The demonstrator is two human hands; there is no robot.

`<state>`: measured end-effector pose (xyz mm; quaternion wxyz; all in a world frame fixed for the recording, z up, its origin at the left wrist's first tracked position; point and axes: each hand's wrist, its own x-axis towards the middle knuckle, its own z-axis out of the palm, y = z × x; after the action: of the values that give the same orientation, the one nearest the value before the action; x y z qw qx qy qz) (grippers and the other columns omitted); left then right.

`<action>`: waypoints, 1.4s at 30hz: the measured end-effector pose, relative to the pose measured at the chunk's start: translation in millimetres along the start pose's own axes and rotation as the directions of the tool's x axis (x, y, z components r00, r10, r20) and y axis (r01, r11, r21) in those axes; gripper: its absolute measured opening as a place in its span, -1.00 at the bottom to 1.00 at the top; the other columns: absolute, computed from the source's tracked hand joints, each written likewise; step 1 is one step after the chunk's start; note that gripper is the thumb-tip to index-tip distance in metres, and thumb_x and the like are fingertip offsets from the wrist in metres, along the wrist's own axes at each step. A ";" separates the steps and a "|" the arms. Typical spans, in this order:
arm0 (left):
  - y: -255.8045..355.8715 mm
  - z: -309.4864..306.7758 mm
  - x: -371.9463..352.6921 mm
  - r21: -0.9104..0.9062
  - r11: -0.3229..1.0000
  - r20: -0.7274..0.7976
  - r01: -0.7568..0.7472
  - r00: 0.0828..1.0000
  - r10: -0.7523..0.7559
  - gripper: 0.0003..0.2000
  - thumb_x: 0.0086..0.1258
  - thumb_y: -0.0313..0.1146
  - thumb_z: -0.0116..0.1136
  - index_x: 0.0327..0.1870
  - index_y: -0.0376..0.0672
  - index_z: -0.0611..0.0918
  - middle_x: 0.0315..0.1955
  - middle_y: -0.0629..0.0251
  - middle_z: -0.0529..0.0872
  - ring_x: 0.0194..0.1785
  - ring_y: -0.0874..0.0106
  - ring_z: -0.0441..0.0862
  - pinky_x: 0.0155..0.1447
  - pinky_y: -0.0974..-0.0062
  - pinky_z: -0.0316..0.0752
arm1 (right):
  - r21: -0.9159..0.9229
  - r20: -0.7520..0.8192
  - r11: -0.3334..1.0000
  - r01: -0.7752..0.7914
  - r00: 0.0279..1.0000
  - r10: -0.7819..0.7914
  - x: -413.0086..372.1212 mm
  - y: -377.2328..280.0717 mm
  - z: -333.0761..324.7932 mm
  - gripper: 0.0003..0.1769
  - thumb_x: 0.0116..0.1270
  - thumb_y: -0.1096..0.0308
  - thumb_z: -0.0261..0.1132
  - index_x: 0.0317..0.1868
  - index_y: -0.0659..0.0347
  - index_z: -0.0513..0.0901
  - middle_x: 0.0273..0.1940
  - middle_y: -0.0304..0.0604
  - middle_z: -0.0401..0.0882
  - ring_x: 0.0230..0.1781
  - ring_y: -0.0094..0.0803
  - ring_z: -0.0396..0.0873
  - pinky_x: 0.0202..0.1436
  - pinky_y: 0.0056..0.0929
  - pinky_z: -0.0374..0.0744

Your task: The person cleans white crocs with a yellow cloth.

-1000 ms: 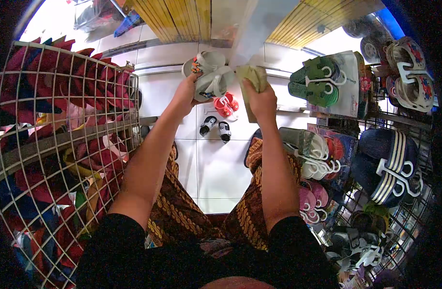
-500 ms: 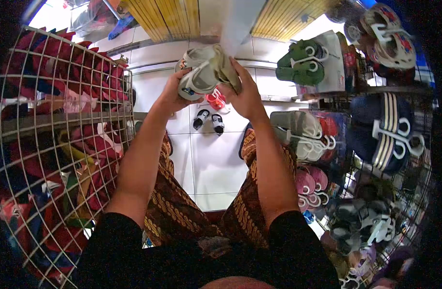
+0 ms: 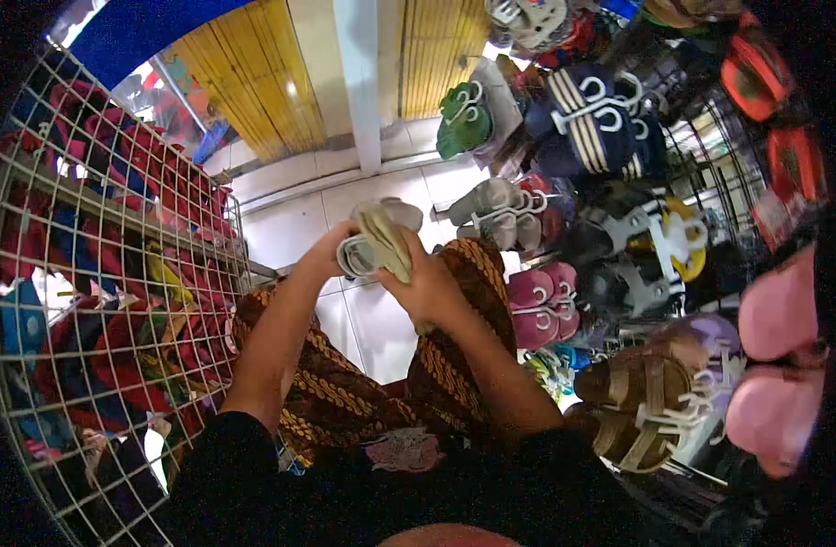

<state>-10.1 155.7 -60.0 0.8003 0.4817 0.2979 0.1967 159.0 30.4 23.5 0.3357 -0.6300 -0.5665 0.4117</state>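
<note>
My left hand (image 3: 331, 252) is closed around a pair of pale grey-white clogs (image 3: 357, 257) held out over the floor between my knees. The top of one clog points away from me and looks slightly blurred. In my right hand (image 3: 427, 287) is a folded beige cloth (image 3: 386, 239), pressed against the clogs. My right fingers are wrapped round the lower end of the cloth, and it hides part of the clogs.
To the left stands a wire grid rack (image 3: 117, 273) with red and colourful footwear behind it. On the right hang green sandals (image 3: 464, 123), navy striped slides (image 3: 587, 123), pink sandals (image 3: 544, 305) and brown sandals (image 3: 632, 401). White floor tiles (image 3: 281, 219) lie ahead.
My view has turned to the right, bringing more hanging sandals into sight. Both hands have come lower and closer to me with the clogs and cloth, and the clogs have been turned.
</note>
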 end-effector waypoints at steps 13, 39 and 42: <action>-6.6 134.1 -33.8 -0.055 0.985 -0.136 0.167 0.976 -0.173 -0.71 0.45 -0.36 -0.04 0.03 -0.36 0.58 -0.27 0.14 0.72 -0.33 0.34 0.71 -0.21 0.38 0.65 | -0.297 0.043 0.936 -0.188 0.977 0.210 -205.1 -9.5 -65.6 -0.13 0.26 0.05 0.40 0.48 0.12 0.21 0.22 0.21 0.50 0.22 0.02 0.53 0.28 -0.22 0.45; -85.1 188.1 -57.7 0.145 0.989 -0.103 -0.018 0.994 0.033 -0.57 0.37 -0.35 0.06 0.26 -0.29 0.48 -0.05 0.18 0.69 -0.05 0.43 0.61 0.04 0.46 0.51 | -0.248 0.131 0.907 -0.340 0.916 0.379 -253.7 22.0 -67.7 -0.16 0.35 0.15 0.32 0.48 0.35 0.14 0.47 0.21 0.14 0.54 -0.05 0.08 0.53 -0.22 0.10; -91.6 177.2 -58.1 0.065 0.997 -0.111 0.028 0.994 -0.020 -0.57 0.36 -0.40 0.07 0.25 -0.31 0.48 -0.02 0.20 0.67 -0.03 0.46 0.60 0.05 0.47 0.51 | -0.249 0.172 0.890 -0.383 0.887 0.430 -247.7 20.4 -69.3 -0.08 0.26 0.14 0.40 0.48 0.36 0.14 0.45 0.25 0.17 0.51 -0.05 0.16 0.50 -0.26 0.17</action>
<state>67.2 -37.1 -61.1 0.7684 0.4929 0.3540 0.2033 225.5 -214.6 69.8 0.1084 -0.7166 -0.4950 0.4793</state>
